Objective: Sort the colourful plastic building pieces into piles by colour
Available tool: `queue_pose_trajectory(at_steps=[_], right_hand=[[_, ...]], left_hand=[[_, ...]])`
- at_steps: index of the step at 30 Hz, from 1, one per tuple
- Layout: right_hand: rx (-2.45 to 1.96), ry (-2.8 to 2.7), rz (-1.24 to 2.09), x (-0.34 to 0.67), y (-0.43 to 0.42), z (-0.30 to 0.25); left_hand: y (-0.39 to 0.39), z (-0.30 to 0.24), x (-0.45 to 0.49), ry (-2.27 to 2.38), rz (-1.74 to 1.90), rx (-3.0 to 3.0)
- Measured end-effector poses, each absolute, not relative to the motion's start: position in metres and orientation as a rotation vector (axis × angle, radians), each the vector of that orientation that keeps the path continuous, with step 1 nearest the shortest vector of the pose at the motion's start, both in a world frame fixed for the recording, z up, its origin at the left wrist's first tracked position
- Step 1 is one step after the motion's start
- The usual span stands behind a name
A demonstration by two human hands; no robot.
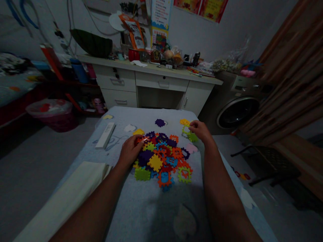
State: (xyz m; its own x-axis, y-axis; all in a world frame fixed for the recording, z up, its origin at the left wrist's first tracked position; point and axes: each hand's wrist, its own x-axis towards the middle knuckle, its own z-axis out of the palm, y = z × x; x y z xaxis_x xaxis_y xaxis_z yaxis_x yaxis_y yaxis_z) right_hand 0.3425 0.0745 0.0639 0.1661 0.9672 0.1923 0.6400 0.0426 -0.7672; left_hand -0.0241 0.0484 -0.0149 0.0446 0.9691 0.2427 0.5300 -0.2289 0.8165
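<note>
A heap of colourful plastic interlocking tiles [155, 162] with notched edges lies in the middle of the cloth-covered table. My left hand [130, 149] is at the heap's left edge, its thumb and fingers closed on an orange interlocking tile [144, 139]. To the right of the heap, my right hand [200, 130] pinches the edge of a light green frame-shaped tile [186, 130]. Just below that tile is a solid green tile [193, 137], and a yellow tile [185, 121] lies behind it. A purple tile [159, 122] sits apart toward the far edge.
A white box [105, 135] and folded pale cloth [68, 198] occupy the table's left side. Beyond stands a white desk [161, 76] with clutter on top. A washing machine [237, 101] and a dark chair [267, 161] are on the right, a pink bin [54, 117] on the left.
</note>
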Motion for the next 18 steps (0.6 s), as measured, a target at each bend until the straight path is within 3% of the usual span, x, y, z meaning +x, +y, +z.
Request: queue_pose_trajectory(at_steps=[10, 18], right_hand=[[-1.863, -1.005, 0.628, 0.381, 0.066, 0.035], [-2.195, -1.405, 0.533, 0.396, 0.067, 0.029]], left_hand=[[0.049, -0.014, -0.025, 1.497, 1.084, 1.797], [0.047, -0.011, -0.024, 1.507, 1.085, 1.806]])
